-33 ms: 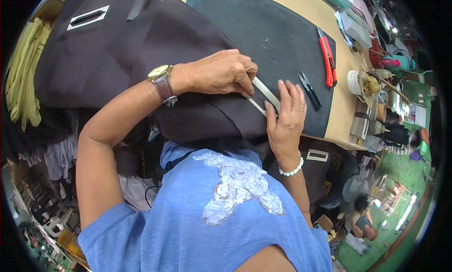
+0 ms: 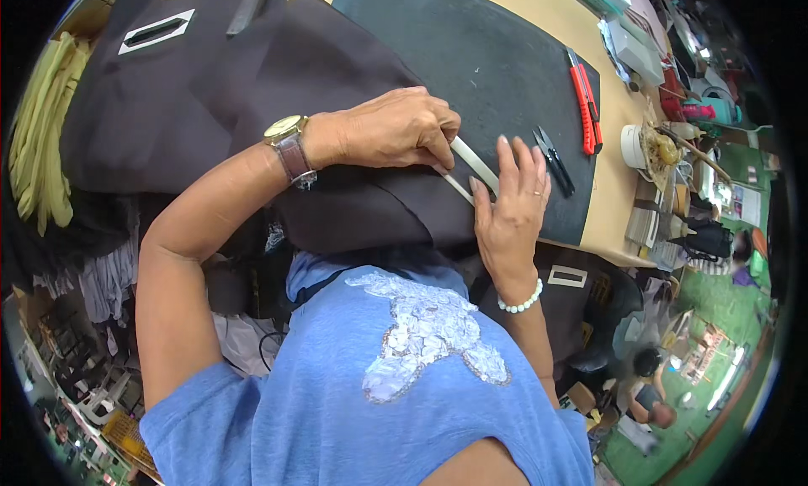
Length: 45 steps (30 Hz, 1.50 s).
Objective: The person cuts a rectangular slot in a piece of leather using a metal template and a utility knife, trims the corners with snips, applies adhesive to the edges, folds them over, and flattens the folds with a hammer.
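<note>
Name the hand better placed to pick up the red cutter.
Probably the right hand: it is nearer the red cutter and looks open and empty, while the left hand seems to pinch the white strip.

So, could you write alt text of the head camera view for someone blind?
A person's bare left hand bends its fingers at one end of two narrow white strips on dark brown fabric, with the open right hand near the other end. Black pointed snips and a red-and-black utility knife lie to the right on a flat dark mat.
</note>
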Each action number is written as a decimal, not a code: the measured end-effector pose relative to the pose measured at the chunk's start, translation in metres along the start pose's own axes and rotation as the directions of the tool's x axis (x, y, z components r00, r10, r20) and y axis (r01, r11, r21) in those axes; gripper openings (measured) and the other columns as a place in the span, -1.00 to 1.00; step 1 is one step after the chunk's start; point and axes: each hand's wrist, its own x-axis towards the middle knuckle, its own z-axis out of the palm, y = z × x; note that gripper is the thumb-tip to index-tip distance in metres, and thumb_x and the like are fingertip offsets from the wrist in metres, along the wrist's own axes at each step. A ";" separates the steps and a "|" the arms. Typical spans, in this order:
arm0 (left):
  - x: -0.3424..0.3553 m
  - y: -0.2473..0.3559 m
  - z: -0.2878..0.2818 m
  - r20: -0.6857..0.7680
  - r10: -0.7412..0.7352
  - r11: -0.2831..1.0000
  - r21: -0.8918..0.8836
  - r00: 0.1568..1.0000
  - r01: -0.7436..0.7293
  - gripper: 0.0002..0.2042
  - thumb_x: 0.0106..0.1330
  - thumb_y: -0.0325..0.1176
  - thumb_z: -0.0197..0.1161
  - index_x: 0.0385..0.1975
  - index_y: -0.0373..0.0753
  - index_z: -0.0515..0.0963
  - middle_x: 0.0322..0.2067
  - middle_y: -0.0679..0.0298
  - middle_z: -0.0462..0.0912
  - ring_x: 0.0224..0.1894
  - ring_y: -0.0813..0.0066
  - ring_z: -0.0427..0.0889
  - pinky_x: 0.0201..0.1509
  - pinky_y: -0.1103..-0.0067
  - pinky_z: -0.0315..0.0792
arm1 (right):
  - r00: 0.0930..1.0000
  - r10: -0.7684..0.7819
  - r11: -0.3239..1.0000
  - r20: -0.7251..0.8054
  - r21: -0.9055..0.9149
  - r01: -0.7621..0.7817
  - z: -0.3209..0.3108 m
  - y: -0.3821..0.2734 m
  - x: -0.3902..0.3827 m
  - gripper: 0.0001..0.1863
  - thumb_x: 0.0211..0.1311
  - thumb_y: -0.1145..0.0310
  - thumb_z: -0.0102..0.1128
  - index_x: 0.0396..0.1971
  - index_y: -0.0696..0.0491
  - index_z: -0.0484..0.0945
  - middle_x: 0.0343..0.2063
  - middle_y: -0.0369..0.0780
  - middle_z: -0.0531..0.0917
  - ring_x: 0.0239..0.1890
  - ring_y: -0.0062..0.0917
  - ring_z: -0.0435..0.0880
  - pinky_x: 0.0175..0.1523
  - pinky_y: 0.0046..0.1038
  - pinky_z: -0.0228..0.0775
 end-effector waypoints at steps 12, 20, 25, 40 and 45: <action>-0.010 0.001 -0.031 0.145 -0.130 0.976 0.192 0.981 0.101 -0.88 0.05 -0.29 0.28 -0.47 -0.17 0.58 -0.42 0.35 0.50 -0.23 0.44 0.47 -0.08 0.50 0.25 | 0.990 0.039 0.992 0.134 -0.125 -0.022 0.008 -0.003 0.004 -0.31 0.20 0.15 0.03 0.31 -0.08 0.03 0.28 -0.03 0.06 0.33 0.03 -0.11 0.22 0.27 -0.33; -0.011 -0.003 -0.032 0.090 -0.067 0.975 0.216 0.994 0.046 -0.84 0.03 -0.27 0.30 -0.49 -0.20 0.55 -0.45 0.34 0.48 -0.24 0.41 0.47 -0.10 0.48 0.25 | 0.992 -0.041 0.994 0.121 -0.097 0.053 0.026 -0.034 0.038 -0.34 0.22 0.17 -0.01 0.31 -0.13 0.03 0.29 -0.02 0.05 0.33 0.07 -0.10 0.21 0.31 -0.36; -0.029 -0.016 -0.054 0.084 -0.244 0.952 0.209 0.966 0.222 -0.75 0.02 -0.18 0.33 -0.49 -0.19 0.48 -0.46 0.36 0.46 -0.26 0.40 0.45 -0.12 0.48 0.25 | 0.988 0.010 0.995 0.157 -0.099 0.005 0.017 -0.017 0.021 -0.32 0.24 0.15 -0.02 0.33 -0.12 -0.02 0.29 -0.01 0.03 0.33 0.08 -0.13 0.21 0.31 -0.42; -0.050 -0.021 -0.056 -0.094 -0.245 0.929 0.263 0.965 0.261 -0.63 -0.03 -0.11 0.35 -0.33 -0.22 0.48 -0.38 0.27 0.43 -0.26 0.29 0.43 -0.15 0.43 0.29 | 0.987 -0.057 0.990 0.148 -0.119 0.075 0.030 -0.032 0.042 -0.35 0.24 0.13 -0.05 0.31 -0.10 0.03 0.27 0.00 0.07 0.31 0.07 -0.08 0.16 0.36 -0.32; -0.047 -0.023 -0.055 -0.077 -0.291 0.920 0.249 0.954 0.301 -0.61 -0.05 -0.09 0.35 -0.33 -0.23 0.48 -0.33 0.24 0.47 -0.20 0.24 0.45 -0.09 0.40 0.32 | 0.987 -0.119 0.988 0.105 -0.089 0.129 0.039 -0.046 0.062 -0.36 0.24 0.15 -0.07 0.31 -0.11 0.03 0.26 0.01 0.09 0.31 0.10 -0.06 0.17 0.36 -0.33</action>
